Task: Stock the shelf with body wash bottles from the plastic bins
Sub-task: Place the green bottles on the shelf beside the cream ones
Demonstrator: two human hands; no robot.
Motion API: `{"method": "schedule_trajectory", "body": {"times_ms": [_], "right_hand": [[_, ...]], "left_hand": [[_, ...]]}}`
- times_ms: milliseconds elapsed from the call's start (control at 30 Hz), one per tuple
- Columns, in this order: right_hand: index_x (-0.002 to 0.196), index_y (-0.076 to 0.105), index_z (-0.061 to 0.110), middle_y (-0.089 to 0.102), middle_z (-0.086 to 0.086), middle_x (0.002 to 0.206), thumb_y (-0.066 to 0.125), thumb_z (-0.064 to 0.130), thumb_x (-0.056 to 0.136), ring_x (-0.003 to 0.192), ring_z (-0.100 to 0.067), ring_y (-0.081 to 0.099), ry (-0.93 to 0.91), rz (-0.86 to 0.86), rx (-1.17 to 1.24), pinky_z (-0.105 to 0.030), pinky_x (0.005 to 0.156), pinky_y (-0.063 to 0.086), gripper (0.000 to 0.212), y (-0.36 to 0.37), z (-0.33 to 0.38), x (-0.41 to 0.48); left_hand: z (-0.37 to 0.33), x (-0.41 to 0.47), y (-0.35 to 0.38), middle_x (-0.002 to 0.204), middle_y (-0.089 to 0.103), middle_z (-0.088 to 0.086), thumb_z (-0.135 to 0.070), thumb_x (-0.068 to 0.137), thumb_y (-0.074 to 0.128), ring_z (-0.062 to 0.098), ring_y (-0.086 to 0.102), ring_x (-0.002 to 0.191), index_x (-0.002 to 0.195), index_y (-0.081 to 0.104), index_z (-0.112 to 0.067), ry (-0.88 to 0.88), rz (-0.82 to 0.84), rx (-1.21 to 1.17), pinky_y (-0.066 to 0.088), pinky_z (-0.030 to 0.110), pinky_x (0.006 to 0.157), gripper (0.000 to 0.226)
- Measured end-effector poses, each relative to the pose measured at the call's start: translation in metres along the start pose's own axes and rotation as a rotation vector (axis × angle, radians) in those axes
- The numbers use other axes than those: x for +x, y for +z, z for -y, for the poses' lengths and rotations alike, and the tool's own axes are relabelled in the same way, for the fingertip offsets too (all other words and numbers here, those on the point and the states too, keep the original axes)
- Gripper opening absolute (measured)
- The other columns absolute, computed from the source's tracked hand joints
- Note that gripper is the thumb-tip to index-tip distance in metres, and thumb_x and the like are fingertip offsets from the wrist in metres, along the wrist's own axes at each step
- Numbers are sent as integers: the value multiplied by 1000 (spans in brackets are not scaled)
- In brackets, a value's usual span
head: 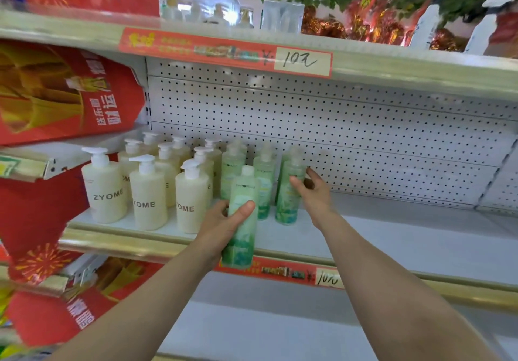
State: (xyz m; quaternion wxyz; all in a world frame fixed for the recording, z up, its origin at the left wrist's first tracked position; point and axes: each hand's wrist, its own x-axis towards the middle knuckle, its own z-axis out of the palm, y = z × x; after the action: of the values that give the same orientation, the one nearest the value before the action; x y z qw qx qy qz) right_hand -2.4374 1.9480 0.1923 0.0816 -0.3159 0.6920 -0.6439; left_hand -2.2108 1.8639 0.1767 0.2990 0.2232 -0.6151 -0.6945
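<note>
Cream pump bottles (148, 192) beside green bottles (263, 181)

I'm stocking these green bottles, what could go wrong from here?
The held bottle in the left hand hangs partly below the shelf lip and could catch on it. The standing green bottle in the right hand is close to its neighbour; a nudge may topple both.

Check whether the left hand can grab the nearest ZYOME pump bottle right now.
Probably not. The path is free, and the left hand sits right beside the ZYOME pump bottle, but its fingers grip a green bottle.
</note>
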Motion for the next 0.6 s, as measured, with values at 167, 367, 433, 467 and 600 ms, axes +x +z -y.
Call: {"method": "schedule_trajectory", "body": {"times_ms": [167, 367, 433, 467, 600], "right_hand": [[133, 56, 24, 69, 4, 109, 74, 35, 88, 101, -13, 65, 7, -33, -114, -24, 84, 51, 50, -4, 9, -4], [107, 67, 26, 69, 9, 99, 71, 52, 84, 90, -6, 65, -80, -44, -22, -16, 75, 49, 35, 19, 71, -41], [106, 71, 28, 74, 6, 104, 71, 58, 81, 99, -13, 69, 15, 233, 7, -28, 79, 54, 39, 30, 83, -52], [110, 70, 27, 75, 4, 106, 73, 56, 79, 101, -16, 70, 42, 318, 16, -32, 80, 55, 43, 35, 85, -55], [124, 61, 22, 76, -6, 106, 83, 30, 78, 97, -21, 73, 100, 442, 122, -30, 75, 56, 51, 44, 88, -57]], "left_hand": [[-4, 1, 9, 104, 74, 5, -58, 57, 81, 21, 73, 93, 113, 64, -18, 6, 6, 35, 59, 44, 86, 71], [-15, 4, 11, 102, 74, -2, -70, 52, 81, 17, 73, 91, 111, 62, -27, 18, 9, 114, 59, 46, 86, 75], [-18, 5, 12, 101, 74, -3, -71, 53, 79, 17, 73, 91, 109, 62, -28, 40, -3, 131, 58, 47, 87, 73], [-20, 5, 12, 100, 74, -4, -73, 53, 79, 18, 72, 92, 108, 62, -28, 55, -17, 148, 58, 48, 87, 73], [-25, 4, 5, 99, 73, -2, -67, 62, 79, 19, 70, 95, 103, 63, -26, 80, -64, 189, 57, 43, 87, 60]]}}
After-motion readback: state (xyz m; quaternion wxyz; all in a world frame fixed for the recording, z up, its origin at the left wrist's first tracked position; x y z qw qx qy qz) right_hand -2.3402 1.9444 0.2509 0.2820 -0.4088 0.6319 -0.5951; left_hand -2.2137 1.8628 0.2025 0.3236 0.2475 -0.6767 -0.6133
